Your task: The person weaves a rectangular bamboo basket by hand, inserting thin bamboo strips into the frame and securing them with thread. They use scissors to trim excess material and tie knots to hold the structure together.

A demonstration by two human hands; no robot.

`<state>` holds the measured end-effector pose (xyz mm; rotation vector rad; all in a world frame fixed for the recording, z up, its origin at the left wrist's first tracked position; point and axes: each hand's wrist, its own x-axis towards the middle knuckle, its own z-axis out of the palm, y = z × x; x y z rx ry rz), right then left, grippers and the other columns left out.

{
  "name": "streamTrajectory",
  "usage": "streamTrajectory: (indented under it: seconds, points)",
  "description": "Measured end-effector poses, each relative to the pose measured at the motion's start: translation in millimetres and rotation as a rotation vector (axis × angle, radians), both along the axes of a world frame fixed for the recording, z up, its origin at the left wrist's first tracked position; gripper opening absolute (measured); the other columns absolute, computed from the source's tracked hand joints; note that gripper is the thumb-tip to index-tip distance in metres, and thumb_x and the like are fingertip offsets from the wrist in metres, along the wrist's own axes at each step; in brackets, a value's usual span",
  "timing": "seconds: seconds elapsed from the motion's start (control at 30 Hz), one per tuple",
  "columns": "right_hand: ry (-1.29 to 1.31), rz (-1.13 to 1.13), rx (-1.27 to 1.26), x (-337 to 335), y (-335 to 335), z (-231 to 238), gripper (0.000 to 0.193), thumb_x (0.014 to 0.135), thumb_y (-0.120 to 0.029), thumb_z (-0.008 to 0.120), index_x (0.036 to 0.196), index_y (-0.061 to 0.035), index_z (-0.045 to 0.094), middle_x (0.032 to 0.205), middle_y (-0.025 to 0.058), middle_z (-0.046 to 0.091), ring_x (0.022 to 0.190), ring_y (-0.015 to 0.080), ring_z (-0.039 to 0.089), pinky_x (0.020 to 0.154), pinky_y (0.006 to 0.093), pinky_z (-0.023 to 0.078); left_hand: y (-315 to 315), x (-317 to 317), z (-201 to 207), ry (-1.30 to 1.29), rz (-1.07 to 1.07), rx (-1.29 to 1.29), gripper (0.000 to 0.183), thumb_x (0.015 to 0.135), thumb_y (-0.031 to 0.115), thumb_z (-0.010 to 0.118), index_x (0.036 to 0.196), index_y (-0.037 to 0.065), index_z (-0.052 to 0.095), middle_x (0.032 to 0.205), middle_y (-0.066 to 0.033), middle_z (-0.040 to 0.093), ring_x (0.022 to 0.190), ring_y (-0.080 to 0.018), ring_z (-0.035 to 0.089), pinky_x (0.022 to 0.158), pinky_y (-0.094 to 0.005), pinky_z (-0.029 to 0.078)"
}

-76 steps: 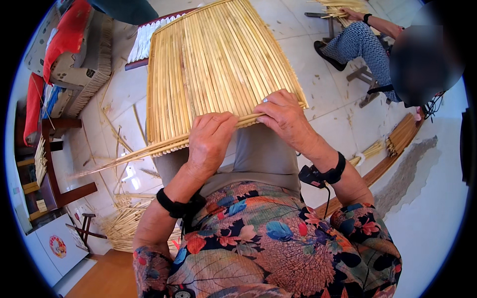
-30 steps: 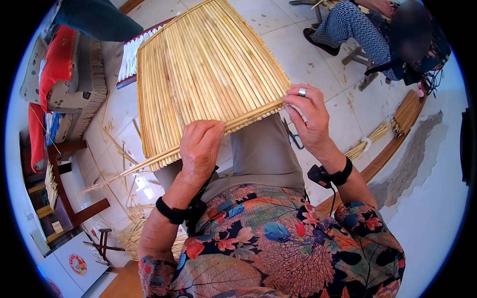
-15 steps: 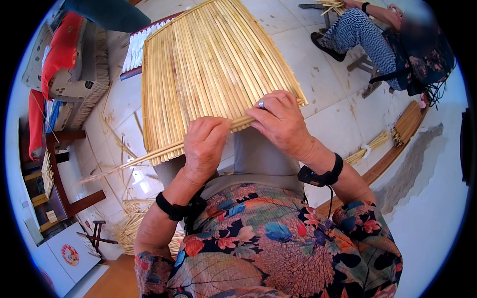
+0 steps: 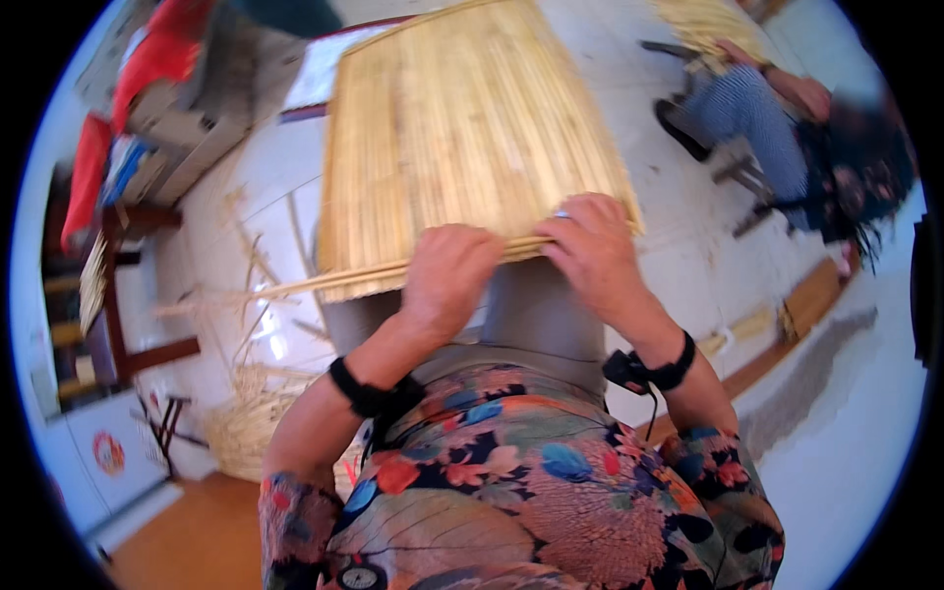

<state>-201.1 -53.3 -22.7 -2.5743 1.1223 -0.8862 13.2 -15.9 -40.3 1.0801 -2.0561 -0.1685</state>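
Note:
A stiff mat (image 4: pixel 462 118) of pale yellow plant stalks, laid side by side, slopes away from my lap. Along its near edge run a few stalks (image 4: pixel 359 279) crosswise, their thin ends sticking out past the left corner. My left hand (image 4: pixel 447 280) is closed over this edge near its middle, knuckles up. Farther right, close to the near right corner, my right hand (image 4: pixel 595 256), with a ring, grips the same edge with the thumb on the near side. My fingertips are hidden and the picture is blurred by motion.
Loose stalks (image 4: pixel 265 408) lie heaped on the floor at left, near a small folding stool (image 4: pixel 172 423). A co-worker (image 4: pixel 757 128) sits at far right with more stalks. Tied bundles (image 4: pixel 811 300) rest by the right wall. A cloth-covered sofa (image 4: pixel 187 123) stands at far left.
The whole view has shifted, so mat, hands and room appear farther right. Both hands keep about the same places on the mat's edge. More of the co-worker's stalks shows.

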Motion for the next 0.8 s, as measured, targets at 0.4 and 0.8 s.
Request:
streamTrajectory:
  seconds: [0.4,0.8]
  points:
    - [-0.001,0.049,-0.044,13.8,6.1,6.8,0.03,0.072,0.0,0.073,0.101,-0.0033,0.065,0.095,0.0101,0.059,0.095,0.0309,0.055,0.084,0.0407,0.042,2.2,1.1,-7.8,0.014,0.015,-0.005,0.02,0.075,0.008,0.064,0.094,0.007,0.061,0.089,-0.0051,0.059,0.085,-0.0246,0.058,0.075,-0.0357,0.044]
    - [-0.008,0.061,0.153,12.2,-1.0,1.1,0.02,0.073,0.001,0.071,0.092,-0.0036,0.065,0.086,0.0118,0.054,0.086,0.0315,0.053,0.077,0.0391,0.044,1.8,-0.4,-16.2,-0.036,0.024,-0.007,0.016,0.078,0.012,0.06,0.092,0.005,0.059,0.092,-0.0067,0.058,0.091,-0.0246,0.058,0.079,-0.0358,0.044]
